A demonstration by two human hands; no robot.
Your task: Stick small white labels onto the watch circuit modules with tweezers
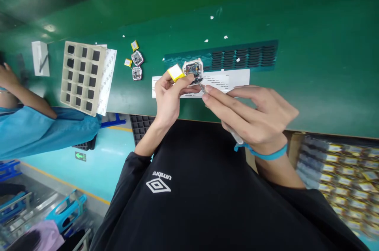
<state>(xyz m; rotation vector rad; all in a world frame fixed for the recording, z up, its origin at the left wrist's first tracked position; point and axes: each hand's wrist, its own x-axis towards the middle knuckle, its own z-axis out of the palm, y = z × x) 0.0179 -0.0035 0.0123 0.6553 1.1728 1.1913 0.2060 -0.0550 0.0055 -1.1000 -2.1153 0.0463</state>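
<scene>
White-cased device (193,68) gripped in left hand (168,101); right hand (259,115) near.

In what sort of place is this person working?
Probably an electronics assembly workshop: a long green workbench, an opened small device in the left hand, and rows of yellow-edged, battery-like packs.
</scene>
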